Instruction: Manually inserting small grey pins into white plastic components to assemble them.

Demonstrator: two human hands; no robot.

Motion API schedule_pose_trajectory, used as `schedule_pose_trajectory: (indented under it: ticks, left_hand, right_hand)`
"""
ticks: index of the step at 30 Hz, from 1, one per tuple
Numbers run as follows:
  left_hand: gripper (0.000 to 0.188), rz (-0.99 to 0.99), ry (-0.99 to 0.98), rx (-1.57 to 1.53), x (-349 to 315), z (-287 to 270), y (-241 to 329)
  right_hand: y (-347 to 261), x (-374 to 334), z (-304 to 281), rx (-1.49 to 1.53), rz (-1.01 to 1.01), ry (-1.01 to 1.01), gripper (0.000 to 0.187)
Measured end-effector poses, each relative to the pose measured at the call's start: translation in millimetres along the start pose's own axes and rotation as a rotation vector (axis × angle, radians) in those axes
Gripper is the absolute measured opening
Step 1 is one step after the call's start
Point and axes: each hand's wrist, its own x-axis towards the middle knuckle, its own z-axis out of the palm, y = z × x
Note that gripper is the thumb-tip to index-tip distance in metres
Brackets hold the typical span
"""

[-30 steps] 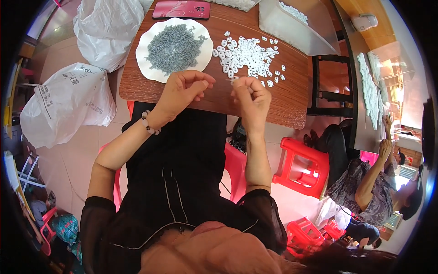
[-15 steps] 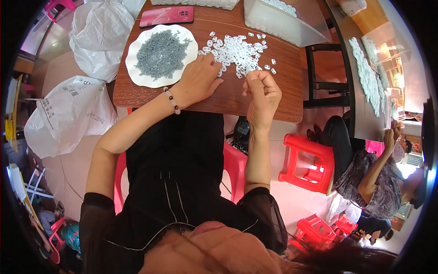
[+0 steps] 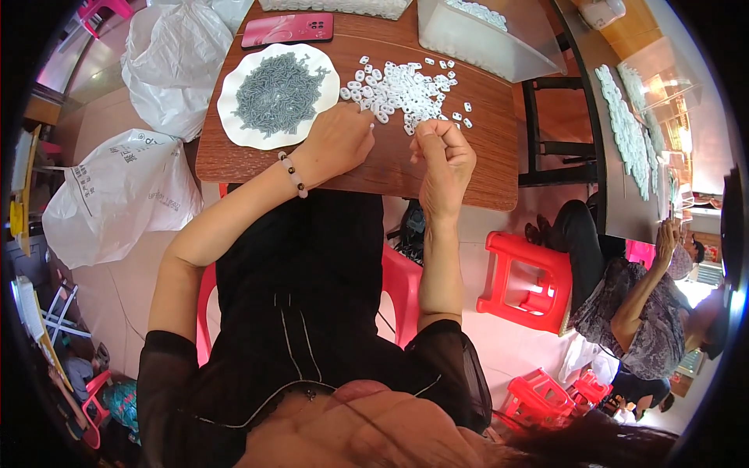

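On the wooden table lies a loose heap of small white two-holed oval pieces (image 3: 406,88). Left of it, a white scalloped plate (image 3: 227,117) carries a mound of small grey pins (image 3: 277,92). My left hand (image 3: 335,144), with a beaded bracelet at the wrist, is closed at the heap's near left edge, beside the plate. Its fingers curl under, and what they hold is hidden. Just below the heap's near right side, my right hand (image 3: 446,160) is raised with thumb and forefinger pinched together. Anything in that pinch is too small to name.
A pink phone (image 3: 287,30) lies behind the plate. Clear plastic bins (image 3: 484,43) stand at the table's far side. White sacks (image 3: 125,195) rest on the floor at left. A red stool (image 3: 527,281) and another person (image 3: 647,304) at a dark table are on the right.
My left hand has drawn back slightly from the white pieces, its fingers curling in more. My right hand has shifted a little left and stays pinched.
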Motion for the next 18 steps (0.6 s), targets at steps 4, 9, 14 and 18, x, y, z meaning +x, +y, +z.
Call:
schedule_pose_trajectory:
  ticks: [4,9,14,18]
  left_hand:
    - [0.01,0.076,0.041,0.029,-3.8,2.9,-1.2]
    - [0.01,0.124,0.113,-0.011,-8.7,2.5,-0.7]
    - [0.018,-0.233,-0.09,-0.498,-17.5,-20.3,9.1]
    - [0.024,-0.54,-0.134,-1.016,-33.9,-37.1,2.6]
  right_hand:
    - [0.7,-0.2,1.3,0.008,0.005,-0.004,0.01]
    - [2.7,-0.6,3.3,-0.013,0.016,-0.006,0.011]
    - [5.3,-0.4,2.8,-0.025,0.009,-0.002,0.012]
    - [1.9,-3.2,8.0,0.014,0.063,-0.04,0.013]
